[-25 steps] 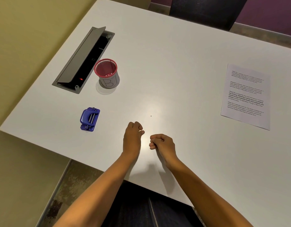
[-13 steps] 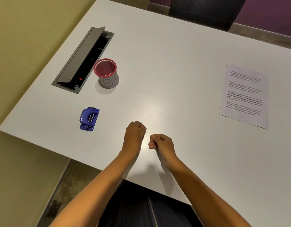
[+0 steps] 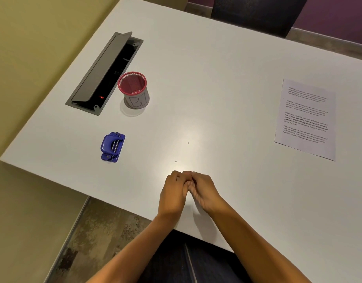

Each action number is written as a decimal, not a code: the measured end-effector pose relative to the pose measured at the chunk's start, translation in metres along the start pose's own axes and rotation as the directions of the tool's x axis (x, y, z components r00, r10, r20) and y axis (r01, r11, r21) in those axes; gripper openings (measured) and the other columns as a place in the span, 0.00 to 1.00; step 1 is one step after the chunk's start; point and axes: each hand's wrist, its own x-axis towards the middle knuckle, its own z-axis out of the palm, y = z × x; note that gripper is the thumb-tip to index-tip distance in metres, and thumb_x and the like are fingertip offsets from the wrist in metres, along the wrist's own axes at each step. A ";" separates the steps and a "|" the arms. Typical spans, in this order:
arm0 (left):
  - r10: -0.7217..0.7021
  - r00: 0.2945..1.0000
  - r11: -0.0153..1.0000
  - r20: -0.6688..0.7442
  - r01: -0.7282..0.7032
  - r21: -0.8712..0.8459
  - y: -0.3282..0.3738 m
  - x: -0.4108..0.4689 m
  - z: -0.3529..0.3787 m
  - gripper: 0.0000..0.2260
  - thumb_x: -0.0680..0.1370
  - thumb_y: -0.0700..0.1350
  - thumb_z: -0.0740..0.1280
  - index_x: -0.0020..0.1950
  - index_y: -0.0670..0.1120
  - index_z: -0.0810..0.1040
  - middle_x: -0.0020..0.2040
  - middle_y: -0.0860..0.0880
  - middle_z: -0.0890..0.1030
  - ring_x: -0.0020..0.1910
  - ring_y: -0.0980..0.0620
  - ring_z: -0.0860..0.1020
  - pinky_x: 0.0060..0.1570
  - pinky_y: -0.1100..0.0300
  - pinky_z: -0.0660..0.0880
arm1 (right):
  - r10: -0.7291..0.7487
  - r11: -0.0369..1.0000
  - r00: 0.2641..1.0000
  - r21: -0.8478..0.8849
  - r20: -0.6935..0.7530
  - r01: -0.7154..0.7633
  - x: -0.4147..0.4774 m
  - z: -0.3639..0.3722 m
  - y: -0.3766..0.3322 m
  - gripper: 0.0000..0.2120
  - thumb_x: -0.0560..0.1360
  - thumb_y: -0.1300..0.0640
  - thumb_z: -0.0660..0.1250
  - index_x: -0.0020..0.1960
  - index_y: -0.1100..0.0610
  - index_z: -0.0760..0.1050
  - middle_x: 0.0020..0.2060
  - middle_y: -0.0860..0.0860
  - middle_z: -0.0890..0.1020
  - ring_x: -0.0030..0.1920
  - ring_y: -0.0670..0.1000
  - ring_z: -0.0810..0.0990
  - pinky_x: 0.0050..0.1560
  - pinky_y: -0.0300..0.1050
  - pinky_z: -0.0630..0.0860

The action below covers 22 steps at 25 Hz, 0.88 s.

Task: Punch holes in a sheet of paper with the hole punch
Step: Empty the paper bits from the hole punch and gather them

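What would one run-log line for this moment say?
hands: left and right curled, touching, empty | punch: untouched, left | paper: flat, right | holes: none visible

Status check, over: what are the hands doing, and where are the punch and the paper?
Left hand and right hand curled together, holding nothing visible. Hole punch untouched, left. Paper far right. Nothing between.

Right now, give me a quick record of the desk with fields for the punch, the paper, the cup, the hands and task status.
hole punch: blue, on the table's left side, untouched
sheet of paper: printed, flat, far right, apart from the punch
cup: red mesh, upright, beside the open cable tray
left hand: curled, touching the right hand, holding nothing visible
right hand: curled, near the table's front edge
paper dots: two, loose, ahead of the hands
status: no punching begun
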 end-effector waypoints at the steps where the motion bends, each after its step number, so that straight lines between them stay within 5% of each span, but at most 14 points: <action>1: 0.007 1.000 1.000 -0.010 -0.007 0.008 0.000 0.002 -0.002 0.11 0.81 0.43 0.58 0.56 0.47 0.79 0.50 0.52 0.74 0.49 0.55 0.72 0.46 0.65 0.67 | -0.008 1.000 1.000 0.009 -0.008 0.008 0.001 0.001 -0.001 0.06 0.71 0.67 0.60 0.41 0.65 0.75 0.34 0.57 0.73 0.37 0.50 0.75 0.39 0.37 0.74; 4: -0.059 0.991 0.993 -0.117 0.046 -0.112 0.000 0.010 -0.010 0.09 0.80 0.42 0.60 0.55 0.46 0.79 0.50 0.52 0.77 0.49 0.55 0.75 0.48 0.67 0.68 | -0.009 0.999 0.997 0.047 -0.076 0.012 0.010 0.003 -0.010 0.11 0.74 0.69 0.57 0.45 0.69 0.78 0.36 0.61 0.80 0.38 0.56 0.81 0.46 0.45 0.79; 8: -0.213 0.954 0.965 -0.213 0.171 -0.198 -0.002 0.029 -0.021 0.06 0.79 0.40 0.64 0.55 0.45 0.76 0.52 0.49 0.77 0.51 0.53 0.77 0.49 0.61 0.73 | -0.036 0.995 0.968 -0.100 -0.247 0.011 0.021 0.008 -0.031 0.13 0.74 0.70 0.53 0.39 0.64 0.76 0.33 0.57 0.71 0.30 0.52 0.68 0.34 0.42 0.67; 13: -0.200 0.963 0.980 -0.182 0.194 -0.052 -0.006 0.049 -0.026 0.07 0.78 0.40 0.67 0.55 0.41 0.76 0.52 0.44 0.77 0.48 0.46 0.77 0.47 0.53 0.76 | -0.342 0.797 0.896 -0.592 -0.282 0.118 0.029 0.011 -0.041 0.11 0.76 0.62 0.60 0.49 0.62 0.80 0.43 0.53 0.82 0.39 0.51 0.78 0.35 0.35 0.72; 22: -0.119 0.990 0.978 -0.081 0.130 0.161 -0.002 0.059 -0.036 0.05 0.77 0.35 0.63 0.46 0.38 0.79 0.46 0.42 0.79 0.45 0.44 0.78 0.46 0.48 0.76 | -0.446 0.715 0.861 -0.676 -0.246 0.178 0.041 0.016 -0.047 0.10 0.75 0.65 0.60 0.49 0.63 0.80 0.46 0.54 0.84 0.40 0.49 0.77 0.41 0.41 0.76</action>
